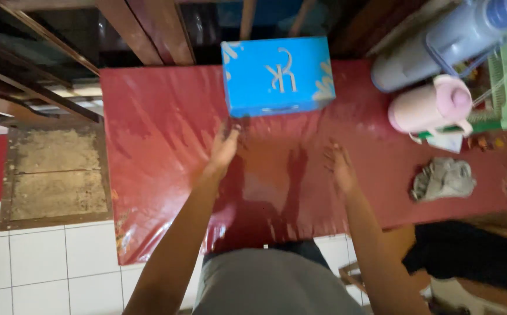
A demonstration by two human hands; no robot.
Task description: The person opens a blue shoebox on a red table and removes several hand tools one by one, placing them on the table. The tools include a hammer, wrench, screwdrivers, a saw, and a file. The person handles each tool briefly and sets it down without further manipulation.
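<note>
Two empty, loosely spread hands, left hand nearer than right hand, hover over the red table just short of the blue box lying crosswise at its far edge.

Glossy red plastic table cover; smooth blue cardboard box.

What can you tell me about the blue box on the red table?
The blue box is a rectangular carton, likely cardboard, bright blue with pale curly decorations and a light emblem on top. It is closed and lies flat at the far edge of the red table. The left hand reaches toward its near corner, fingertips very close; the right hand stays apart.
</note>
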